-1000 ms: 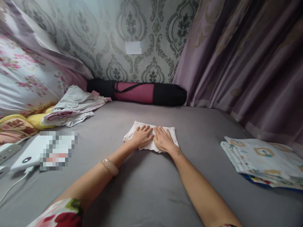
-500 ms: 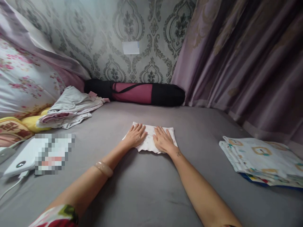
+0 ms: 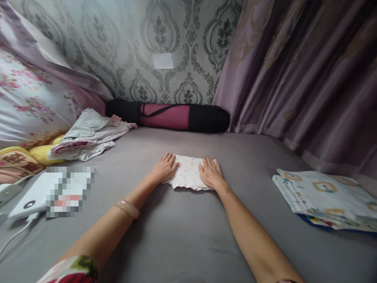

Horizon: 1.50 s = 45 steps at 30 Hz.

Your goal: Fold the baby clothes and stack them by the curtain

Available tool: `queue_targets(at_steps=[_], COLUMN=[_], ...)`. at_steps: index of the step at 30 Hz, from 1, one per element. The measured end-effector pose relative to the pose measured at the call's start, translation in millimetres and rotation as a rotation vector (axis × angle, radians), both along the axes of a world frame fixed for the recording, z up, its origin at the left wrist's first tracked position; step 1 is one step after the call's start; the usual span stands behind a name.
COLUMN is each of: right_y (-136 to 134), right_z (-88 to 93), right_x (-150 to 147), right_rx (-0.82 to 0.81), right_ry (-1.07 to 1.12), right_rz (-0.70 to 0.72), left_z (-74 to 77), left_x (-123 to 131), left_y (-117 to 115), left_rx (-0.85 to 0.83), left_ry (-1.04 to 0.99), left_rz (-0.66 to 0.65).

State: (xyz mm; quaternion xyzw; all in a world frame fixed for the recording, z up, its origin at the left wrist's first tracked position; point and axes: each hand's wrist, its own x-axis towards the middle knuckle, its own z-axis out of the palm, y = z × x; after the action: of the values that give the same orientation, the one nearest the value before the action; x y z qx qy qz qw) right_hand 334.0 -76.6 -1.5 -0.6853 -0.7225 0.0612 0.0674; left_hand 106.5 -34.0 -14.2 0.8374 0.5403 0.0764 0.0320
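A small white cloth [image 3: 188, 173] with a faint print lies flat on the grey bed sheet [image 3: 176, 243], its near edge wavy. Flat on its left side rests my left hand [image 3: 165, 168], fingers stretched out and pointing away from me. My right hand [image 3: 211, 173] lies on the right side of the cloth, palm down, with its fingers extended. The middle of the cloth shows between the two hands. Both hands cover its side edges in part, and neither grips it.
Crumpled pale clothes [image 3: 88, 133] lie at the left beside a floral pillow [image 3: 26, 98]. A white power bank [image 3: 35, 196] with a cable sits nearer. Folded printed cloths [image 3: 326, 196] are stacked at the right. A black and maroon long bag [image 3: 167, 116] lies along the wall.
My hands have slid apart, the left a little leftward and the right to the right, toward the cloth's side edges. More of the cloth's middle shows.
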Motion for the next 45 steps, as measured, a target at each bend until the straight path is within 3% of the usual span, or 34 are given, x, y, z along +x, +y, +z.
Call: queue_targets(at_steps=[7, 12, 17, 23, 31, 35, 40, 45], right_y=[-1.8, -4.4, -3.7, -5.0, -3.4, -1.6, 1.5, 4.9], right_z=[10.4, 1.4, 0.7, 14.7, 3.7, 11.2, 20.8, 9.7], right_x=[7.5, 12.9, 13.7, -8.8, -19.7, -24.0, -51.2, -67.9], right_rx=[-0.013, -0.046, -0.071, 0.04, -0.033, -0.067, -0.018, -0.037], right_ry=[0.024, -0.009, -0.034, -0.023, -0.012, -0.023, 0.011, 0.057], right_rz=[-0.012, -0.053, -0.048, 0.044, 0.078, 0.064, 0.091, 0.109], left_z=[0.9, -9.0, -10.1, -8.9, -9.5, -8.2, -5.9, -4.4], left_x=[-19.1, -41.4, -43.6, -46.3, -47.5, -47.5, -47.4, -48.0], left_y=[0.0, 0.1, -4.2, -5.3, -4.3, -4.7, -5.6, -6.0], left_rx=[-0.038, -0.059, -0.038, -0.012, -0.001, -0.003, -0.028, -0.06], left_ry=[-0.067, -0.123, -0.175, -0.377, -0.387, -0.463, -0.571, -0.642], left_rz=[-0.033, -0.074, -0.069, -0.049, -0.066, -0.044, 0.022, 0.063])
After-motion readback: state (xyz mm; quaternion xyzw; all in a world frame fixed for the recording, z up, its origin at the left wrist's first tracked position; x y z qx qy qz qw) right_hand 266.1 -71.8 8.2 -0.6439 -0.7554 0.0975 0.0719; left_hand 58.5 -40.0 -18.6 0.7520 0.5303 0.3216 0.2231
